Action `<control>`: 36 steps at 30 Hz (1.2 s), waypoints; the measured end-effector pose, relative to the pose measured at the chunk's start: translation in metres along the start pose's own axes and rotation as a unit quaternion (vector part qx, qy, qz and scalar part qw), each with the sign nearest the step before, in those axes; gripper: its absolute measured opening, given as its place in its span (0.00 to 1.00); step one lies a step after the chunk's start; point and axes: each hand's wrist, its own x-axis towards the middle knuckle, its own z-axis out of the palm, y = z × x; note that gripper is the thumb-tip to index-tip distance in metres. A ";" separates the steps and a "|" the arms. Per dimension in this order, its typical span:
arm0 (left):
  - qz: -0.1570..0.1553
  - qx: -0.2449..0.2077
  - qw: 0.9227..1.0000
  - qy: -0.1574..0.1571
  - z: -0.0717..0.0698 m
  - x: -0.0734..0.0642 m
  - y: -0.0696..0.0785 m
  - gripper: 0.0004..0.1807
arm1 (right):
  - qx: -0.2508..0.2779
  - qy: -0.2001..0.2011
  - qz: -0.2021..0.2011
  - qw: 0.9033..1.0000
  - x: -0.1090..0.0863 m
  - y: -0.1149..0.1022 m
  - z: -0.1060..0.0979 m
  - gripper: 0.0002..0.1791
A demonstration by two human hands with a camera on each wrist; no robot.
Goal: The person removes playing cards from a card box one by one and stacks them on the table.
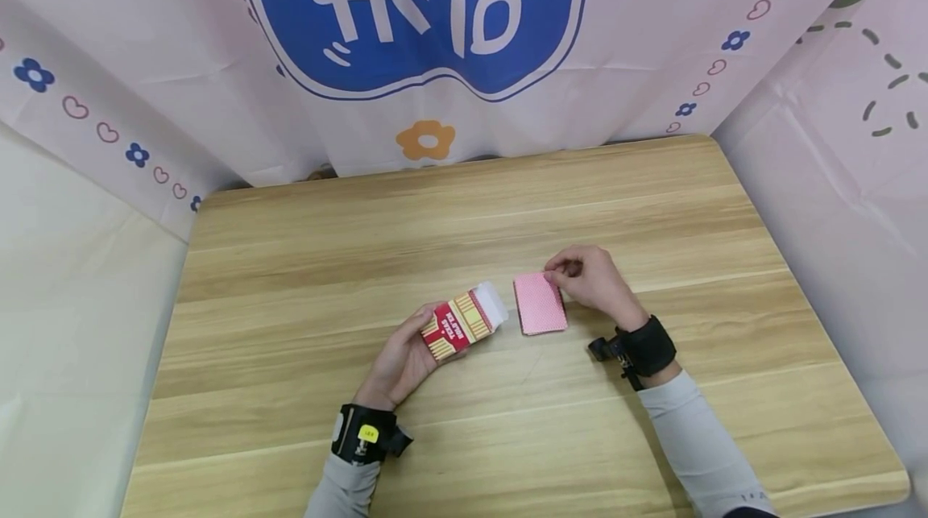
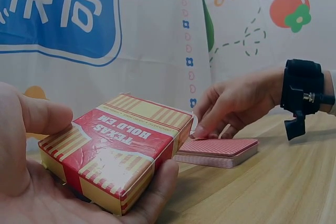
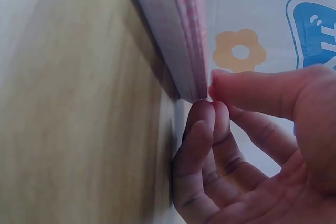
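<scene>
My left hand (image 1: 401,362) grips a red and yellow card box (image 1: 458,326) printed "Texas Hold'em", the thumb on one side and fingers on the other. Its white flap end points toward a deck of playing cards (image 1: 540,307), which lies on the table with a pink patterned back up. At the deck's far right corner is my right hand (image 1: 593,280), pinching the upper cards between thumb and fingers. In the right wrist view, the thumb (image 3: 257,90) is over the corner of the cards (image 3: 186,40) and curled fingertips are below. The box's inside is hidden.
The wooden table (image 1: 304,276) carries the deck. A white cloth with a blue sign (image 1: 420,10) hangs along the table's far edge, and more cloth hangs at the sides. Each wrist wears a black strap (image 1: 648,347) with a small camera.
</scene>
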 end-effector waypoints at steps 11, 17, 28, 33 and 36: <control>-0.002 0.004 1.000 0.007 0.000 -0.002 -0.002 0.33 | 0.057 0.009 0.000 0.998 -0.005 -0.008 0.000 0.04; 0.001 0.008 1.000 -0.002 -0.002 -0.002 -0.002 0.33 | 0.067 0.015 -0.016 0.998 -0.007 -0.015 -0.001 0.06; 0.002 0.003 1.000 -0.001 0.000 -0.002 0.000 0.29 | 0.101 -0.001 -0.041 0.994 -0.011 -0.032 0.004 0.07; 0.001 0.007 1.000 0.003 0.000 -0.001 0.000 0.34 | 0.119 -0.020 -0.051 0.991 -0.014 -0.041 0.011 0.07; 0.001 0.005 1.000 0.006 0.001 -0.001 0.000 0.34 | 0.128 -0.032 -0.063 0.989 -0.017 -0.047 0.016 0.07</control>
